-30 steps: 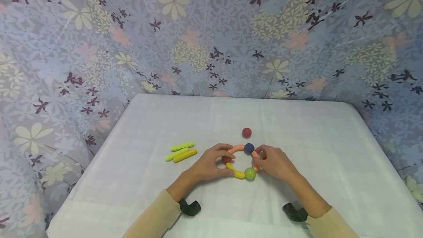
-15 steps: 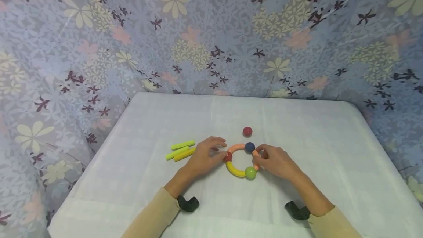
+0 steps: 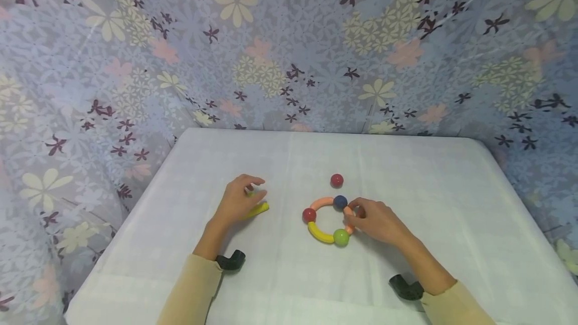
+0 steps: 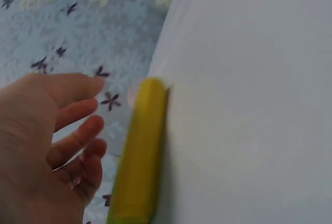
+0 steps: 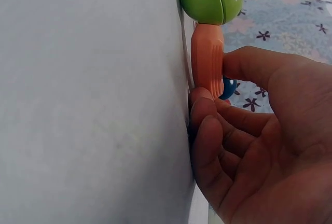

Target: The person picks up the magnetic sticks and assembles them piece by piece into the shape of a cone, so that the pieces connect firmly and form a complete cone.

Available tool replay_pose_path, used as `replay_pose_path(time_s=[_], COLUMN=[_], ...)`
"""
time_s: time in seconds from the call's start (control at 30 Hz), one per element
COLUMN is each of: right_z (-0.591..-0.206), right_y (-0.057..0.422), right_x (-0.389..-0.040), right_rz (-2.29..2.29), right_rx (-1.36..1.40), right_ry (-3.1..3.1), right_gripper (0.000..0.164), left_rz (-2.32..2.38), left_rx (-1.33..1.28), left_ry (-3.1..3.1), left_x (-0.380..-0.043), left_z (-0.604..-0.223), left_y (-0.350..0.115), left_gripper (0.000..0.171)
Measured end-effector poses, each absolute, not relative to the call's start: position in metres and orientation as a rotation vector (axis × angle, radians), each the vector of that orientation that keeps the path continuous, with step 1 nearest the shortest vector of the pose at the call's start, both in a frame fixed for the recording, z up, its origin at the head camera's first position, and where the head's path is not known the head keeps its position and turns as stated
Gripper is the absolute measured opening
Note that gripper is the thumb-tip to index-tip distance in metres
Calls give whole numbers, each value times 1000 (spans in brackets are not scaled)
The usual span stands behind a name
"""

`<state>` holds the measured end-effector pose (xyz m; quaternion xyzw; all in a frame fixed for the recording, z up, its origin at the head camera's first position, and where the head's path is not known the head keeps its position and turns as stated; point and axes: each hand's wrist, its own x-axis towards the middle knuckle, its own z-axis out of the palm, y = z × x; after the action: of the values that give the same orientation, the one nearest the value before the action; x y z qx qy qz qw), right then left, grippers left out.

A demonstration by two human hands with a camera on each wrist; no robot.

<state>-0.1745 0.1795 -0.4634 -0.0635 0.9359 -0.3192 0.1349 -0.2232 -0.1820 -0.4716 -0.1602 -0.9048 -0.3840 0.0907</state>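
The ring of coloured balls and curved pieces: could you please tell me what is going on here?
A person's right hand pinches an orange curved piece of the ring of glossy balls and curved pieces, between a green ball and a dark blue ball. Their left hand is close to a straight yellow stick on the white cloth-covered table, apparently not gripping it. A loose glossy red ball lies beyond the ring.

Floral-printed curtain spans eight through twelve to four o'clock; white-clothed table spreads toward six.
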Motion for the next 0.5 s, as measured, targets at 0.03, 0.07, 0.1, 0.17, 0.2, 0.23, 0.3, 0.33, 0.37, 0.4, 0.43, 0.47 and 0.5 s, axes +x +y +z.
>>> replay_pose_path(time_s=[0.03,0.07,0.1,0.17,0.2,0.23,0.3,0.33,0.37,0.4,0.43,0.47,0.5], right_z=[-463,-463,-462,-462,-462,-462,-462,-462,-462,-463,-463,-464,-464], right_y=[179,179,179,180,180,180,181,181,181,181,181,181,181], right_x=[-175,-174,-174,-174,-174,-174,-174,-174,-174,-174,-174,-174,-174], right_rz=[-924,-924,-926,-925,-925,-929,-934,-936,-939,-940,-942,-943,-940], right_rx=[-183,-185,-174,-175,-178,-179,-179,-184,-190,-190,-192,-194,-201], right_ry=[2712,2711,2711,2716,2718,2720,2721,2721,2720,2719,2718,2717,2717], right_gripper=[43,43,43,42,42,42,41,41,42,42,42,43,43], left_rz=[-1147,-1147,-1150,-1140,-1132,-1127,-1112,-1107,-1107,-1104,-1098,-1084,-1071], left_rx=[-448,-430,-420,-404,-393,-380,-367,-362,-353,-346,-342,-340,-334], left_ry=[-2682,-2675,-2673,-2690,-2712,-2745,-2820,-2859,-2893,-2924,-2951,-2975,-2995], left_x=[-224,-224,-225,-226,-226,-227,-227,-228,-228,-228,-228,-228,-229], left_z=[-470,-468,-467,-466,-466,-466,-467,-469,-469,-470,-471,-471,-472], left_y=[-186,-189,-192,-198,-201,-204,-210,-214,-217,-221,-224,-227,-229], left_gripper=[26,27,27,28,29,29,30,30,29,29,29,28,27])
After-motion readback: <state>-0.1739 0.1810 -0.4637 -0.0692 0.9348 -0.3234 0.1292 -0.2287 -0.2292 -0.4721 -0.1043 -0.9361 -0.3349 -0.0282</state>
